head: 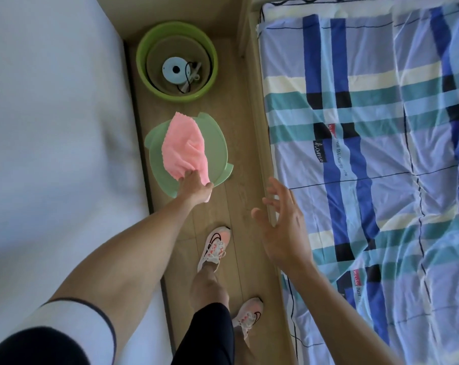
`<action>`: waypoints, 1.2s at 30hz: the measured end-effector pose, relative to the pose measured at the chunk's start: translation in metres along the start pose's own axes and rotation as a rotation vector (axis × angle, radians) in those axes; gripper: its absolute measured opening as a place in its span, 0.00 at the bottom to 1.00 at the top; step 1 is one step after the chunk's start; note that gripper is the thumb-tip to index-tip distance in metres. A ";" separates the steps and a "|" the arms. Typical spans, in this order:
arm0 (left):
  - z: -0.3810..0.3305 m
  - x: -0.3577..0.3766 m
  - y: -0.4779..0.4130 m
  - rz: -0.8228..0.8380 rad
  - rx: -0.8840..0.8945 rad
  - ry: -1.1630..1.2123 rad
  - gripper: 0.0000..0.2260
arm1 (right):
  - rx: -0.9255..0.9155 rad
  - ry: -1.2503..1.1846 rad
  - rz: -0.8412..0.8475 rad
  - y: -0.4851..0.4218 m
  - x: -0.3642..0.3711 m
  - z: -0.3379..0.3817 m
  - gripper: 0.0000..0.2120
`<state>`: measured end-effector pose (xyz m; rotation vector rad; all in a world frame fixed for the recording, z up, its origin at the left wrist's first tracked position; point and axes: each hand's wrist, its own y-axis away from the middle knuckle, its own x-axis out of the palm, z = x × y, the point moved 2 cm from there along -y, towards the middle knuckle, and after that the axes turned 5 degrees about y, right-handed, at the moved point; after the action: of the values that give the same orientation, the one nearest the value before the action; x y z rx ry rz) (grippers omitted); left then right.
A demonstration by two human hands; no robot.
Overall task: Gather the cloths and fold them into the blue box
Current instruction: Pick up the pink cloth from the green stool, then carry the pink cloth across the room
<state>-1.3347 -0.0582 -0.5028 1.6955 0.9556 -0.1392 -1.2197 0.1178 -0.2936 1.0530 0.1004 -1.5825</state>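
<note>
Item 1: soft pink terry cloth (183, 146), lying draped over the round pale-green plastic stool (217, 143) in the aisle between 2 beds.
Item 2: left hand (195, 187), fingers closed on the cloth's near corner; the rest of the cloth lies on the stool top.
Item 3: right hand (281, 227), fingers spread, holding nothing, hanging over the edge of the blue plaid bedsheet (368, 167).
Item 4: lime-green plastic basin (144, 61) beyond the stool, holding small oddments.
Blue box: not in view.
Risks, as judged: a 1-corner pinch may slip as the cloth lifts; the trailing cloth could drag on the stool and tip it; with no box in sight, the cloth may bunch while carried.
</note>
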 end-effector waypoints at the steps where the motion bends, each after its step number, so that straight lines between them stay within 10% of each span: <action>1: -0.004 -0.003 0.004 -0.030 0.015 0.028 0.28 | 0.004 0.000 -0.010 0.001 -0.004 0.000 0.29; 13: -0.099 -0.033 0.162 -0.206 0.569 0.067 0.15 | 0.090 -0.180 -0.219 0.071 -0.068 -0.005 0.29; 36: -0.241 0.192 0.598 0.814 1.184 -0.100 0.11 | 0.404 -0.644 -1.204 0.438 -0.182 -0.211 0.16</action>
<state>-0.9075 0.2217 -0.0646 2.9853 -0.0632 -0.2649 -0.7552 0.2350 -0.0948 0.7095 -0.0492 -3.0718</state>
